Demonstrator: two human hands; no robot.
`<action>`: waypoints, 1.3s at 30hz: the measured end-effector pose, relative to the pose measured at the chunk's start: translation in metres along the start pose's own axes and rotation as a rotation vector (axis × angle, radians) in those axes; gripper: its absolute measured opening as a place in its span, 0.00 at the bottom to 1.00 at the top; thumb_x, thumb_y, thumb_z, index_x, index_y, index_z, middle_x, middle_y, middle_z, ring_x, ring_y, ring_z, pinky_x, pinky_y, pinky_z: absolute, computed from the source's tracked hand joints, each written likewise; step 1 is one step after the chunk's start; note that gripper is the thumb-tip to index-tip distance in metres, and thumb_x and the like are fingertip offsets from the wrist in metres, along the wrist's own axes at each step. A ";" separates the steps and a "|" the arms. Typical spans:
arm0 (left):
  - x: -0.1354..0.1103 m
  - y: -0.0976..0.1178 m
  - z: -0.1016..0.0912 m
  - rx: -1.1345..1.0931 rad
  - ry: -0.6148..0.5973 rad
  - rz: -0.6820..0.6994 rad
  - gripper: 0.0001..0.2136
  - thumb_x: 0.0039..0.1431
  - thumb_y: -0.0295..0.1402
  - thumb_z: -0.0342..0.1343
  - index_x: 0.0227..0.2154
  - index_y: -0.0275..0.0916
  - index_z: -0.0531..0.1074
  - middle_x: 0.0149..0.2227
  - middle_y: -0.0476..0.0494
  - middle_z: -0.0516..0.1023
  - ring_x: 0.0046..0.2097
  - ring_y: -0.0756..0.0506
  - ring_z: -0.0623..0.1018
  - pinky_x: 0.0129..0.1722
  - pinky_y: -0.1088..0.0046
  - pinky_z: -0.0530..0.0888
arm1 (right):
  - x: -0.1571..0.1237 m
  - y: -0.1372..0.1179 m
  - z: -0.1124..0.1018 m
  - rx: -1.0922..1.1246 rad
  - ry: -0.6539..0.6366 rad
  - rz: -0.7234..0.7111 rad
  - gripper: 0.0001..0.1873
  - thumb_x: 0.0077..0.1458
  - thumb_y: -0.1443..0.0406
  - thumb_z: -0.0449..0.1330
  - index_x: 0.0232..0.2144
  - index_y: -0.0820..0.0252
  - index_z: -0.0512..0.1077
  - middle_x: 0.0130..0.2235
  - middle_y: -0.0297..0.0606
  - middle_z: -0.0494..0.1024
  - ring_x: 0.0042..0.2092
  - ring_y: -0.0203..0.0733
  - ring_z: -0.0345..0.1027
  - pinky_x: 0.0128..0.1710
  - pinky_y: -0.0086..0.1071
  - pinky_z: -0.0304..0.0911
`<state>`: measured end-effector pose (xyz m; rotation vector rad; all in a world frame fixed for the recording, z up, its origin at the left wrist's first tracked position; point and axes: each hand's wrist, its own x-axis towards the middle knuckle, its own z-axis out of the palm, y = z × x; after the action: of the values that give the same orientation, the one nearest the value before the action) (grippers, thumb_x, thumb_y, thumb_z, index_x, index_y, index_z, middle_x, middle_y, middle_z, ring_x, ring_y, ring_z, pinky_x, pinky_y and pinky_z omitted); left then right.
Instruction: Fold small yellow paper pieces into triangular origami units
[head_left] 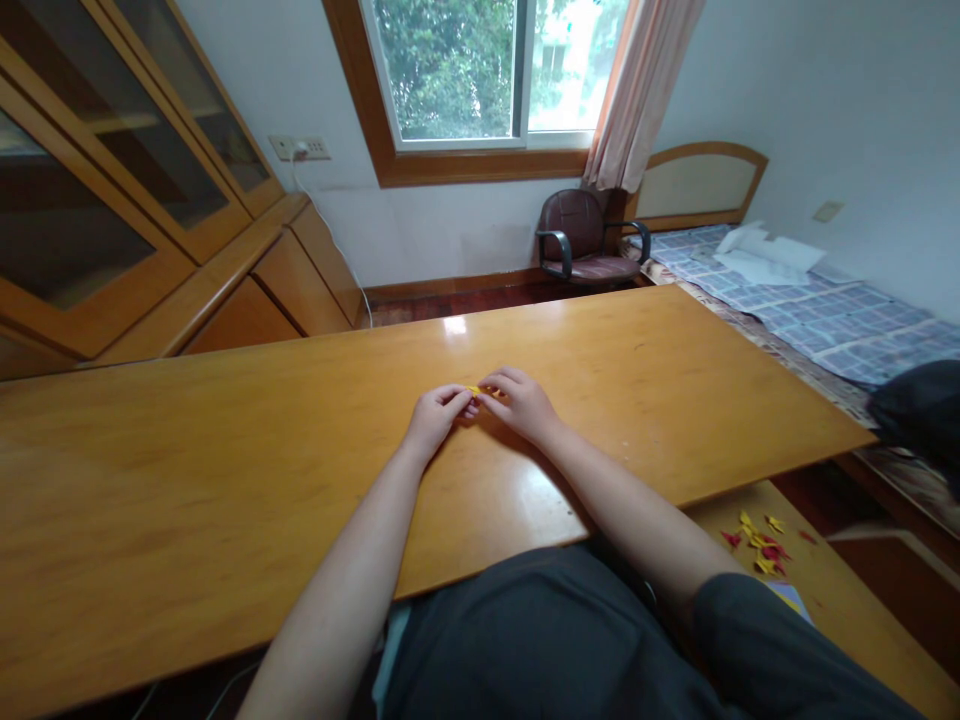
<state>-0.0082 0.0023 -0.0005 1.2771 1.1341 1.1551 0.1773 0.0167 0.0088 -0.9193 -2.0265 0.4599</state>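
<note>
Between my two hands, just above the wooden table [225,480], is a small piece of folded yellow paper [473,390]. My left hand [441,418] pinches its left side between thumb and fingers. On the other side, my right hand [521,405] has thumb and forefinger closed at the paper's right part. Fingers cover most of the piece, so its full shape is hidden. Several small folded paper figures [759,545], yellow and red, lie on a lower wooden surface [862,610] to my right.
A purple and yellow paper stack [791,600] lies near the folded figures. Past the table stand an office chair [581,235] and a bed [825,310]. A black bag-like object [922,410] is at the far right. A glass-door cabinet [150,180] lines the left wall.
</note>
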 end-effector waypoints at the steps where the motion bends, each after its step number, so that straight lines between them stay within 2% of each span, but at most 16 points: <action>1: 0.000 0.000 0.000 0.008 0.003 0.004 0.16 0.49 0.45 0.63 0.29 0.35 0.78 0.25 0.45 0.78 0.28 0.48 0.77 0.32 0.72 0.73 | 0.000 0.000 0.000 -0.023 0.003 -0.010 0.11 0.60 0.59 0.57 0.39 0.58 0.76 0.39 0.42 0.76 0.40 0.40 0.70 0.44 0.33 0.65; 6: -0.001 -0.001 0.001 0.069 0.010 0.030 0.16 0.51 0.46 0.61 0.28 0.35 0.78 0.25 0.45 0.78 0.29 0.47 0.76 0.32 0.73 0.73 | 0.000 -0.002 -0.001 -0.128 0.000 -0.053 0.10 0.61 0.60 0.57 0.41 0.57 0.75 0.41 0.43 0.77 0.44 0.43 0.69 0.47 0.34 0.63; 11: -0.001 -0.001 0.003 0.106 0.019 0.055 0.16 0.52 0.46 0.60 0.27 0.35 0.76 0.25 0.45 0.78 0.28 0.48 0.76 0.31 0.73 0.73 | -0.001 -0.002 0.001 -0.216 -0.009 -0.086 0.10 0.62 0.61 0.56 0.38 0.57 0.76 0.39 0.43 0.78 0.42 0.43 0.69 0.45 0.34 0.63; 18: -0.003 -0.002 0.005 0.166 0.010 0.117 0.16 0.55 0.47 0.58 0.30 0.36 0.76 0.27 0.45 0.78 0.30 0.47 0.77 0.31 0.73 0.75 | 0.000 -0.002 0.000 -0.199 -0.011 -0.056 0.11 0.62 0.61 0.56 0.37 0.57 0.77 0.39 0.42 0.79 0.41 0.42 0.70 0.45 0.34 0.63; 23: -0.005 0.001 0.007 0.260 0.009 0.206 0.14 0.58 0.45 0.56 0.30 0.38 0.76 0.29 0.45 0.77 0.31 0.47 0.77 0.32 0.72 0.76 | 0.001 0.000 0.001 -0.167 -0.007 -0.017 0.11 0.62 0.61 0.56 0.37 0.57 0.78 0.38 0.42 0.79 0.42 0.42 0.71 0.46 0.33 0.63; 29: -0.005 0.004 0.007 0.310 0.020 0.244 0.12 0.59 0.42 0.55 0.30 0.39 0.76 0.29 0.45 0.77 0.30 0.46 0.77 0.33 0.72 0.75 | 0.001 -0.001 0.001 -0.165 -0.017 -0.019 0.12 0.62 0.61 0.55 0.36 0.57 0.78 0.38 0.42 0.79 0.41 0.42 0.71 0.45 0.33 0.63; 39: -0.005 0.005 0.005 0.526 0.047 0.349 0.11 0.60 0.38 0.53 0.28 0.39 0.76 0.27 0.46 0.77 0.31 0.47 0.76 0.35 0.73 0.71 | 0.000 -0.004 0.002 -0.313 -0.054 -0.051 0.11 0.62 0.62 0.56 0.35 0.57 0.78 0.38 0.43 0.79 0.41 0.43 0.70 0.43 0.33 0.61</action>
<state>-0.0034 -0.0036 0.0041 1.9188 1.3381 1.1803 0.1738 0.0139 0.0098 -1.0463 -2.2052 0.1408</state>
